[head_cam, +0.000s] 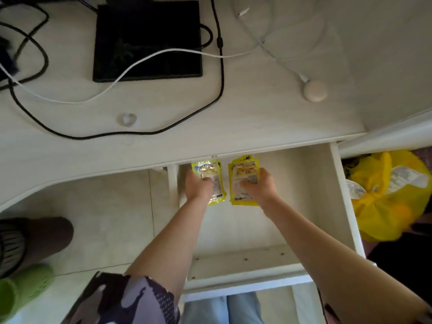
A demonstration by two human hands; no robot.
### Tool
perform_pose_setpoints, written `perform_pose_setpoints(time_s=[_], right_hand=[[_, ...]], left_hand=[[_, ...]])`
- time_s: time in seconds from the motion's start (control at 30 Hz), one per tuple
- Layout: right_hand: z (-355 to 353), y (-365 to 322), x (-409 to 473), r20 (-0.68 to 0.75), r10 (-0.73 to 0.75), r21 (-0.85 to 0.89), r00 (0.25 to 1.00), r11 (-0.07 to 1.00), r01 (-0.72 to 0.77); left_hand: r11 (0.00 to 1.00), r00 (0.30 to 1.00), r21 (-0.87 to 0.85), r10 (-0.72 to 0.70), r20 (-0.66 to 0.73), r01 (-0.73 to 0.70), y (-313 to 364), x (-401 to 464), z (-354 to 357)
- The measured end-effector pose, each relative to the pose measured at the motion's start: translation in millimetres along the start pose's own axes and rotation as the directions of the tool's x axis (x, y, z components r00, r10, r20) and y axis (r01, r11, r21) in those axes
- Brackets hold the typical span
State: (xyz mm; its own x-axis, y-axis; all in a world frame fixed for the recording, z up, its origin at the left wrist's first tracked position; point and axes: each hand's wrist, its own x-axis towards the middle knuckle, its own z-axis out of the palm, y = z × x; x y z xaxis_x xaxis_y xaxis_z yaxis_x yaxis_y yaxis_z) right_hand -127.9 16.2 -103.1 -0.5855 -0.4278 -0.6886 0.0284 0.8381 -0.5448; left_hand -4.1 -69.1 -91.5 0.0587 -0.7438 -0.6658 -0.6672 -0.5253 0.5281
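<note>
Biggest thing first: a pale bench (257,122) is spread across the top half of the view, and its drawer (337,206) is seen pulled well out toward 6 o'clock, presumably so the far end can be reached from above. At 11 o'clock on the bench a black mat (147,40) is laid flat, with a black cable (221,66) and a white cable (163,52) looped over and around it. A yellow plastic bag (385,206) is parked at 3 o'clock of the drawer, just beside its side wall, probably put there for loading or unloading, though that can't be confirmed. Inside the drawer, the left hand (198,187) and right hand (260,187) are held side by side but apart, each curled down and clamped on its own yellow pack. The left packet (205,168) is gripped at the drawer's 11 o'clock corner and the right packet (243,170) just beside it at 12 o'clock, both up near the back under the bench edge. More layers seem to be tucked under each, so neat stacks are likely being lined up. Smallest bit: a round white puck (314,91) is sat at 2 o'clock on the bench, at the white cable's end.
</note>
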Motion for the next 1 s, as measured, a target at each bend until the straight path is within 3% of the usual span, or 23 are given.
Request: perform_pose_setpoints(time_s=[0.17,0.27,0.6,0.73,1.0], right_hand=[[13.8,1.5,27.6,0.014,-0.012,0.07,1.0,0.997,0.011],[19.3,-2.6,32.7,0.026,-0.031,0.062,0.999,0.998,0.03],[12.3,-11.1,32.5,0.047,-0.097,-0.184,0.994,0.977,0.104],[2.9,-10.7,19.3,0.042,-0.083,-0.262,0.996,0.961,0.091],[-9.1,-13.8,-44.7,0.109,-0.23,-0.343,0.967,0.905,0.254]], left_hand=[[1.0,0.994,0.01,-0.002,-0.109,0.003,4.3,24.0,8.3],[0.995,0.99,0.101,0.013,-0.138,0.001,4.8,31.6,8.8],[0.977,0.998,0.213,0.041,-0.056,-0.028,-5.8,27.1,2.7],[0.971,0.992,0.204,0.127,-0.015,-0.122,-10.9,8.5,-5.6],[0.937,0.965,0.233,0.251,0.074,-0.262,-21.2,-47.7,-26.4]])
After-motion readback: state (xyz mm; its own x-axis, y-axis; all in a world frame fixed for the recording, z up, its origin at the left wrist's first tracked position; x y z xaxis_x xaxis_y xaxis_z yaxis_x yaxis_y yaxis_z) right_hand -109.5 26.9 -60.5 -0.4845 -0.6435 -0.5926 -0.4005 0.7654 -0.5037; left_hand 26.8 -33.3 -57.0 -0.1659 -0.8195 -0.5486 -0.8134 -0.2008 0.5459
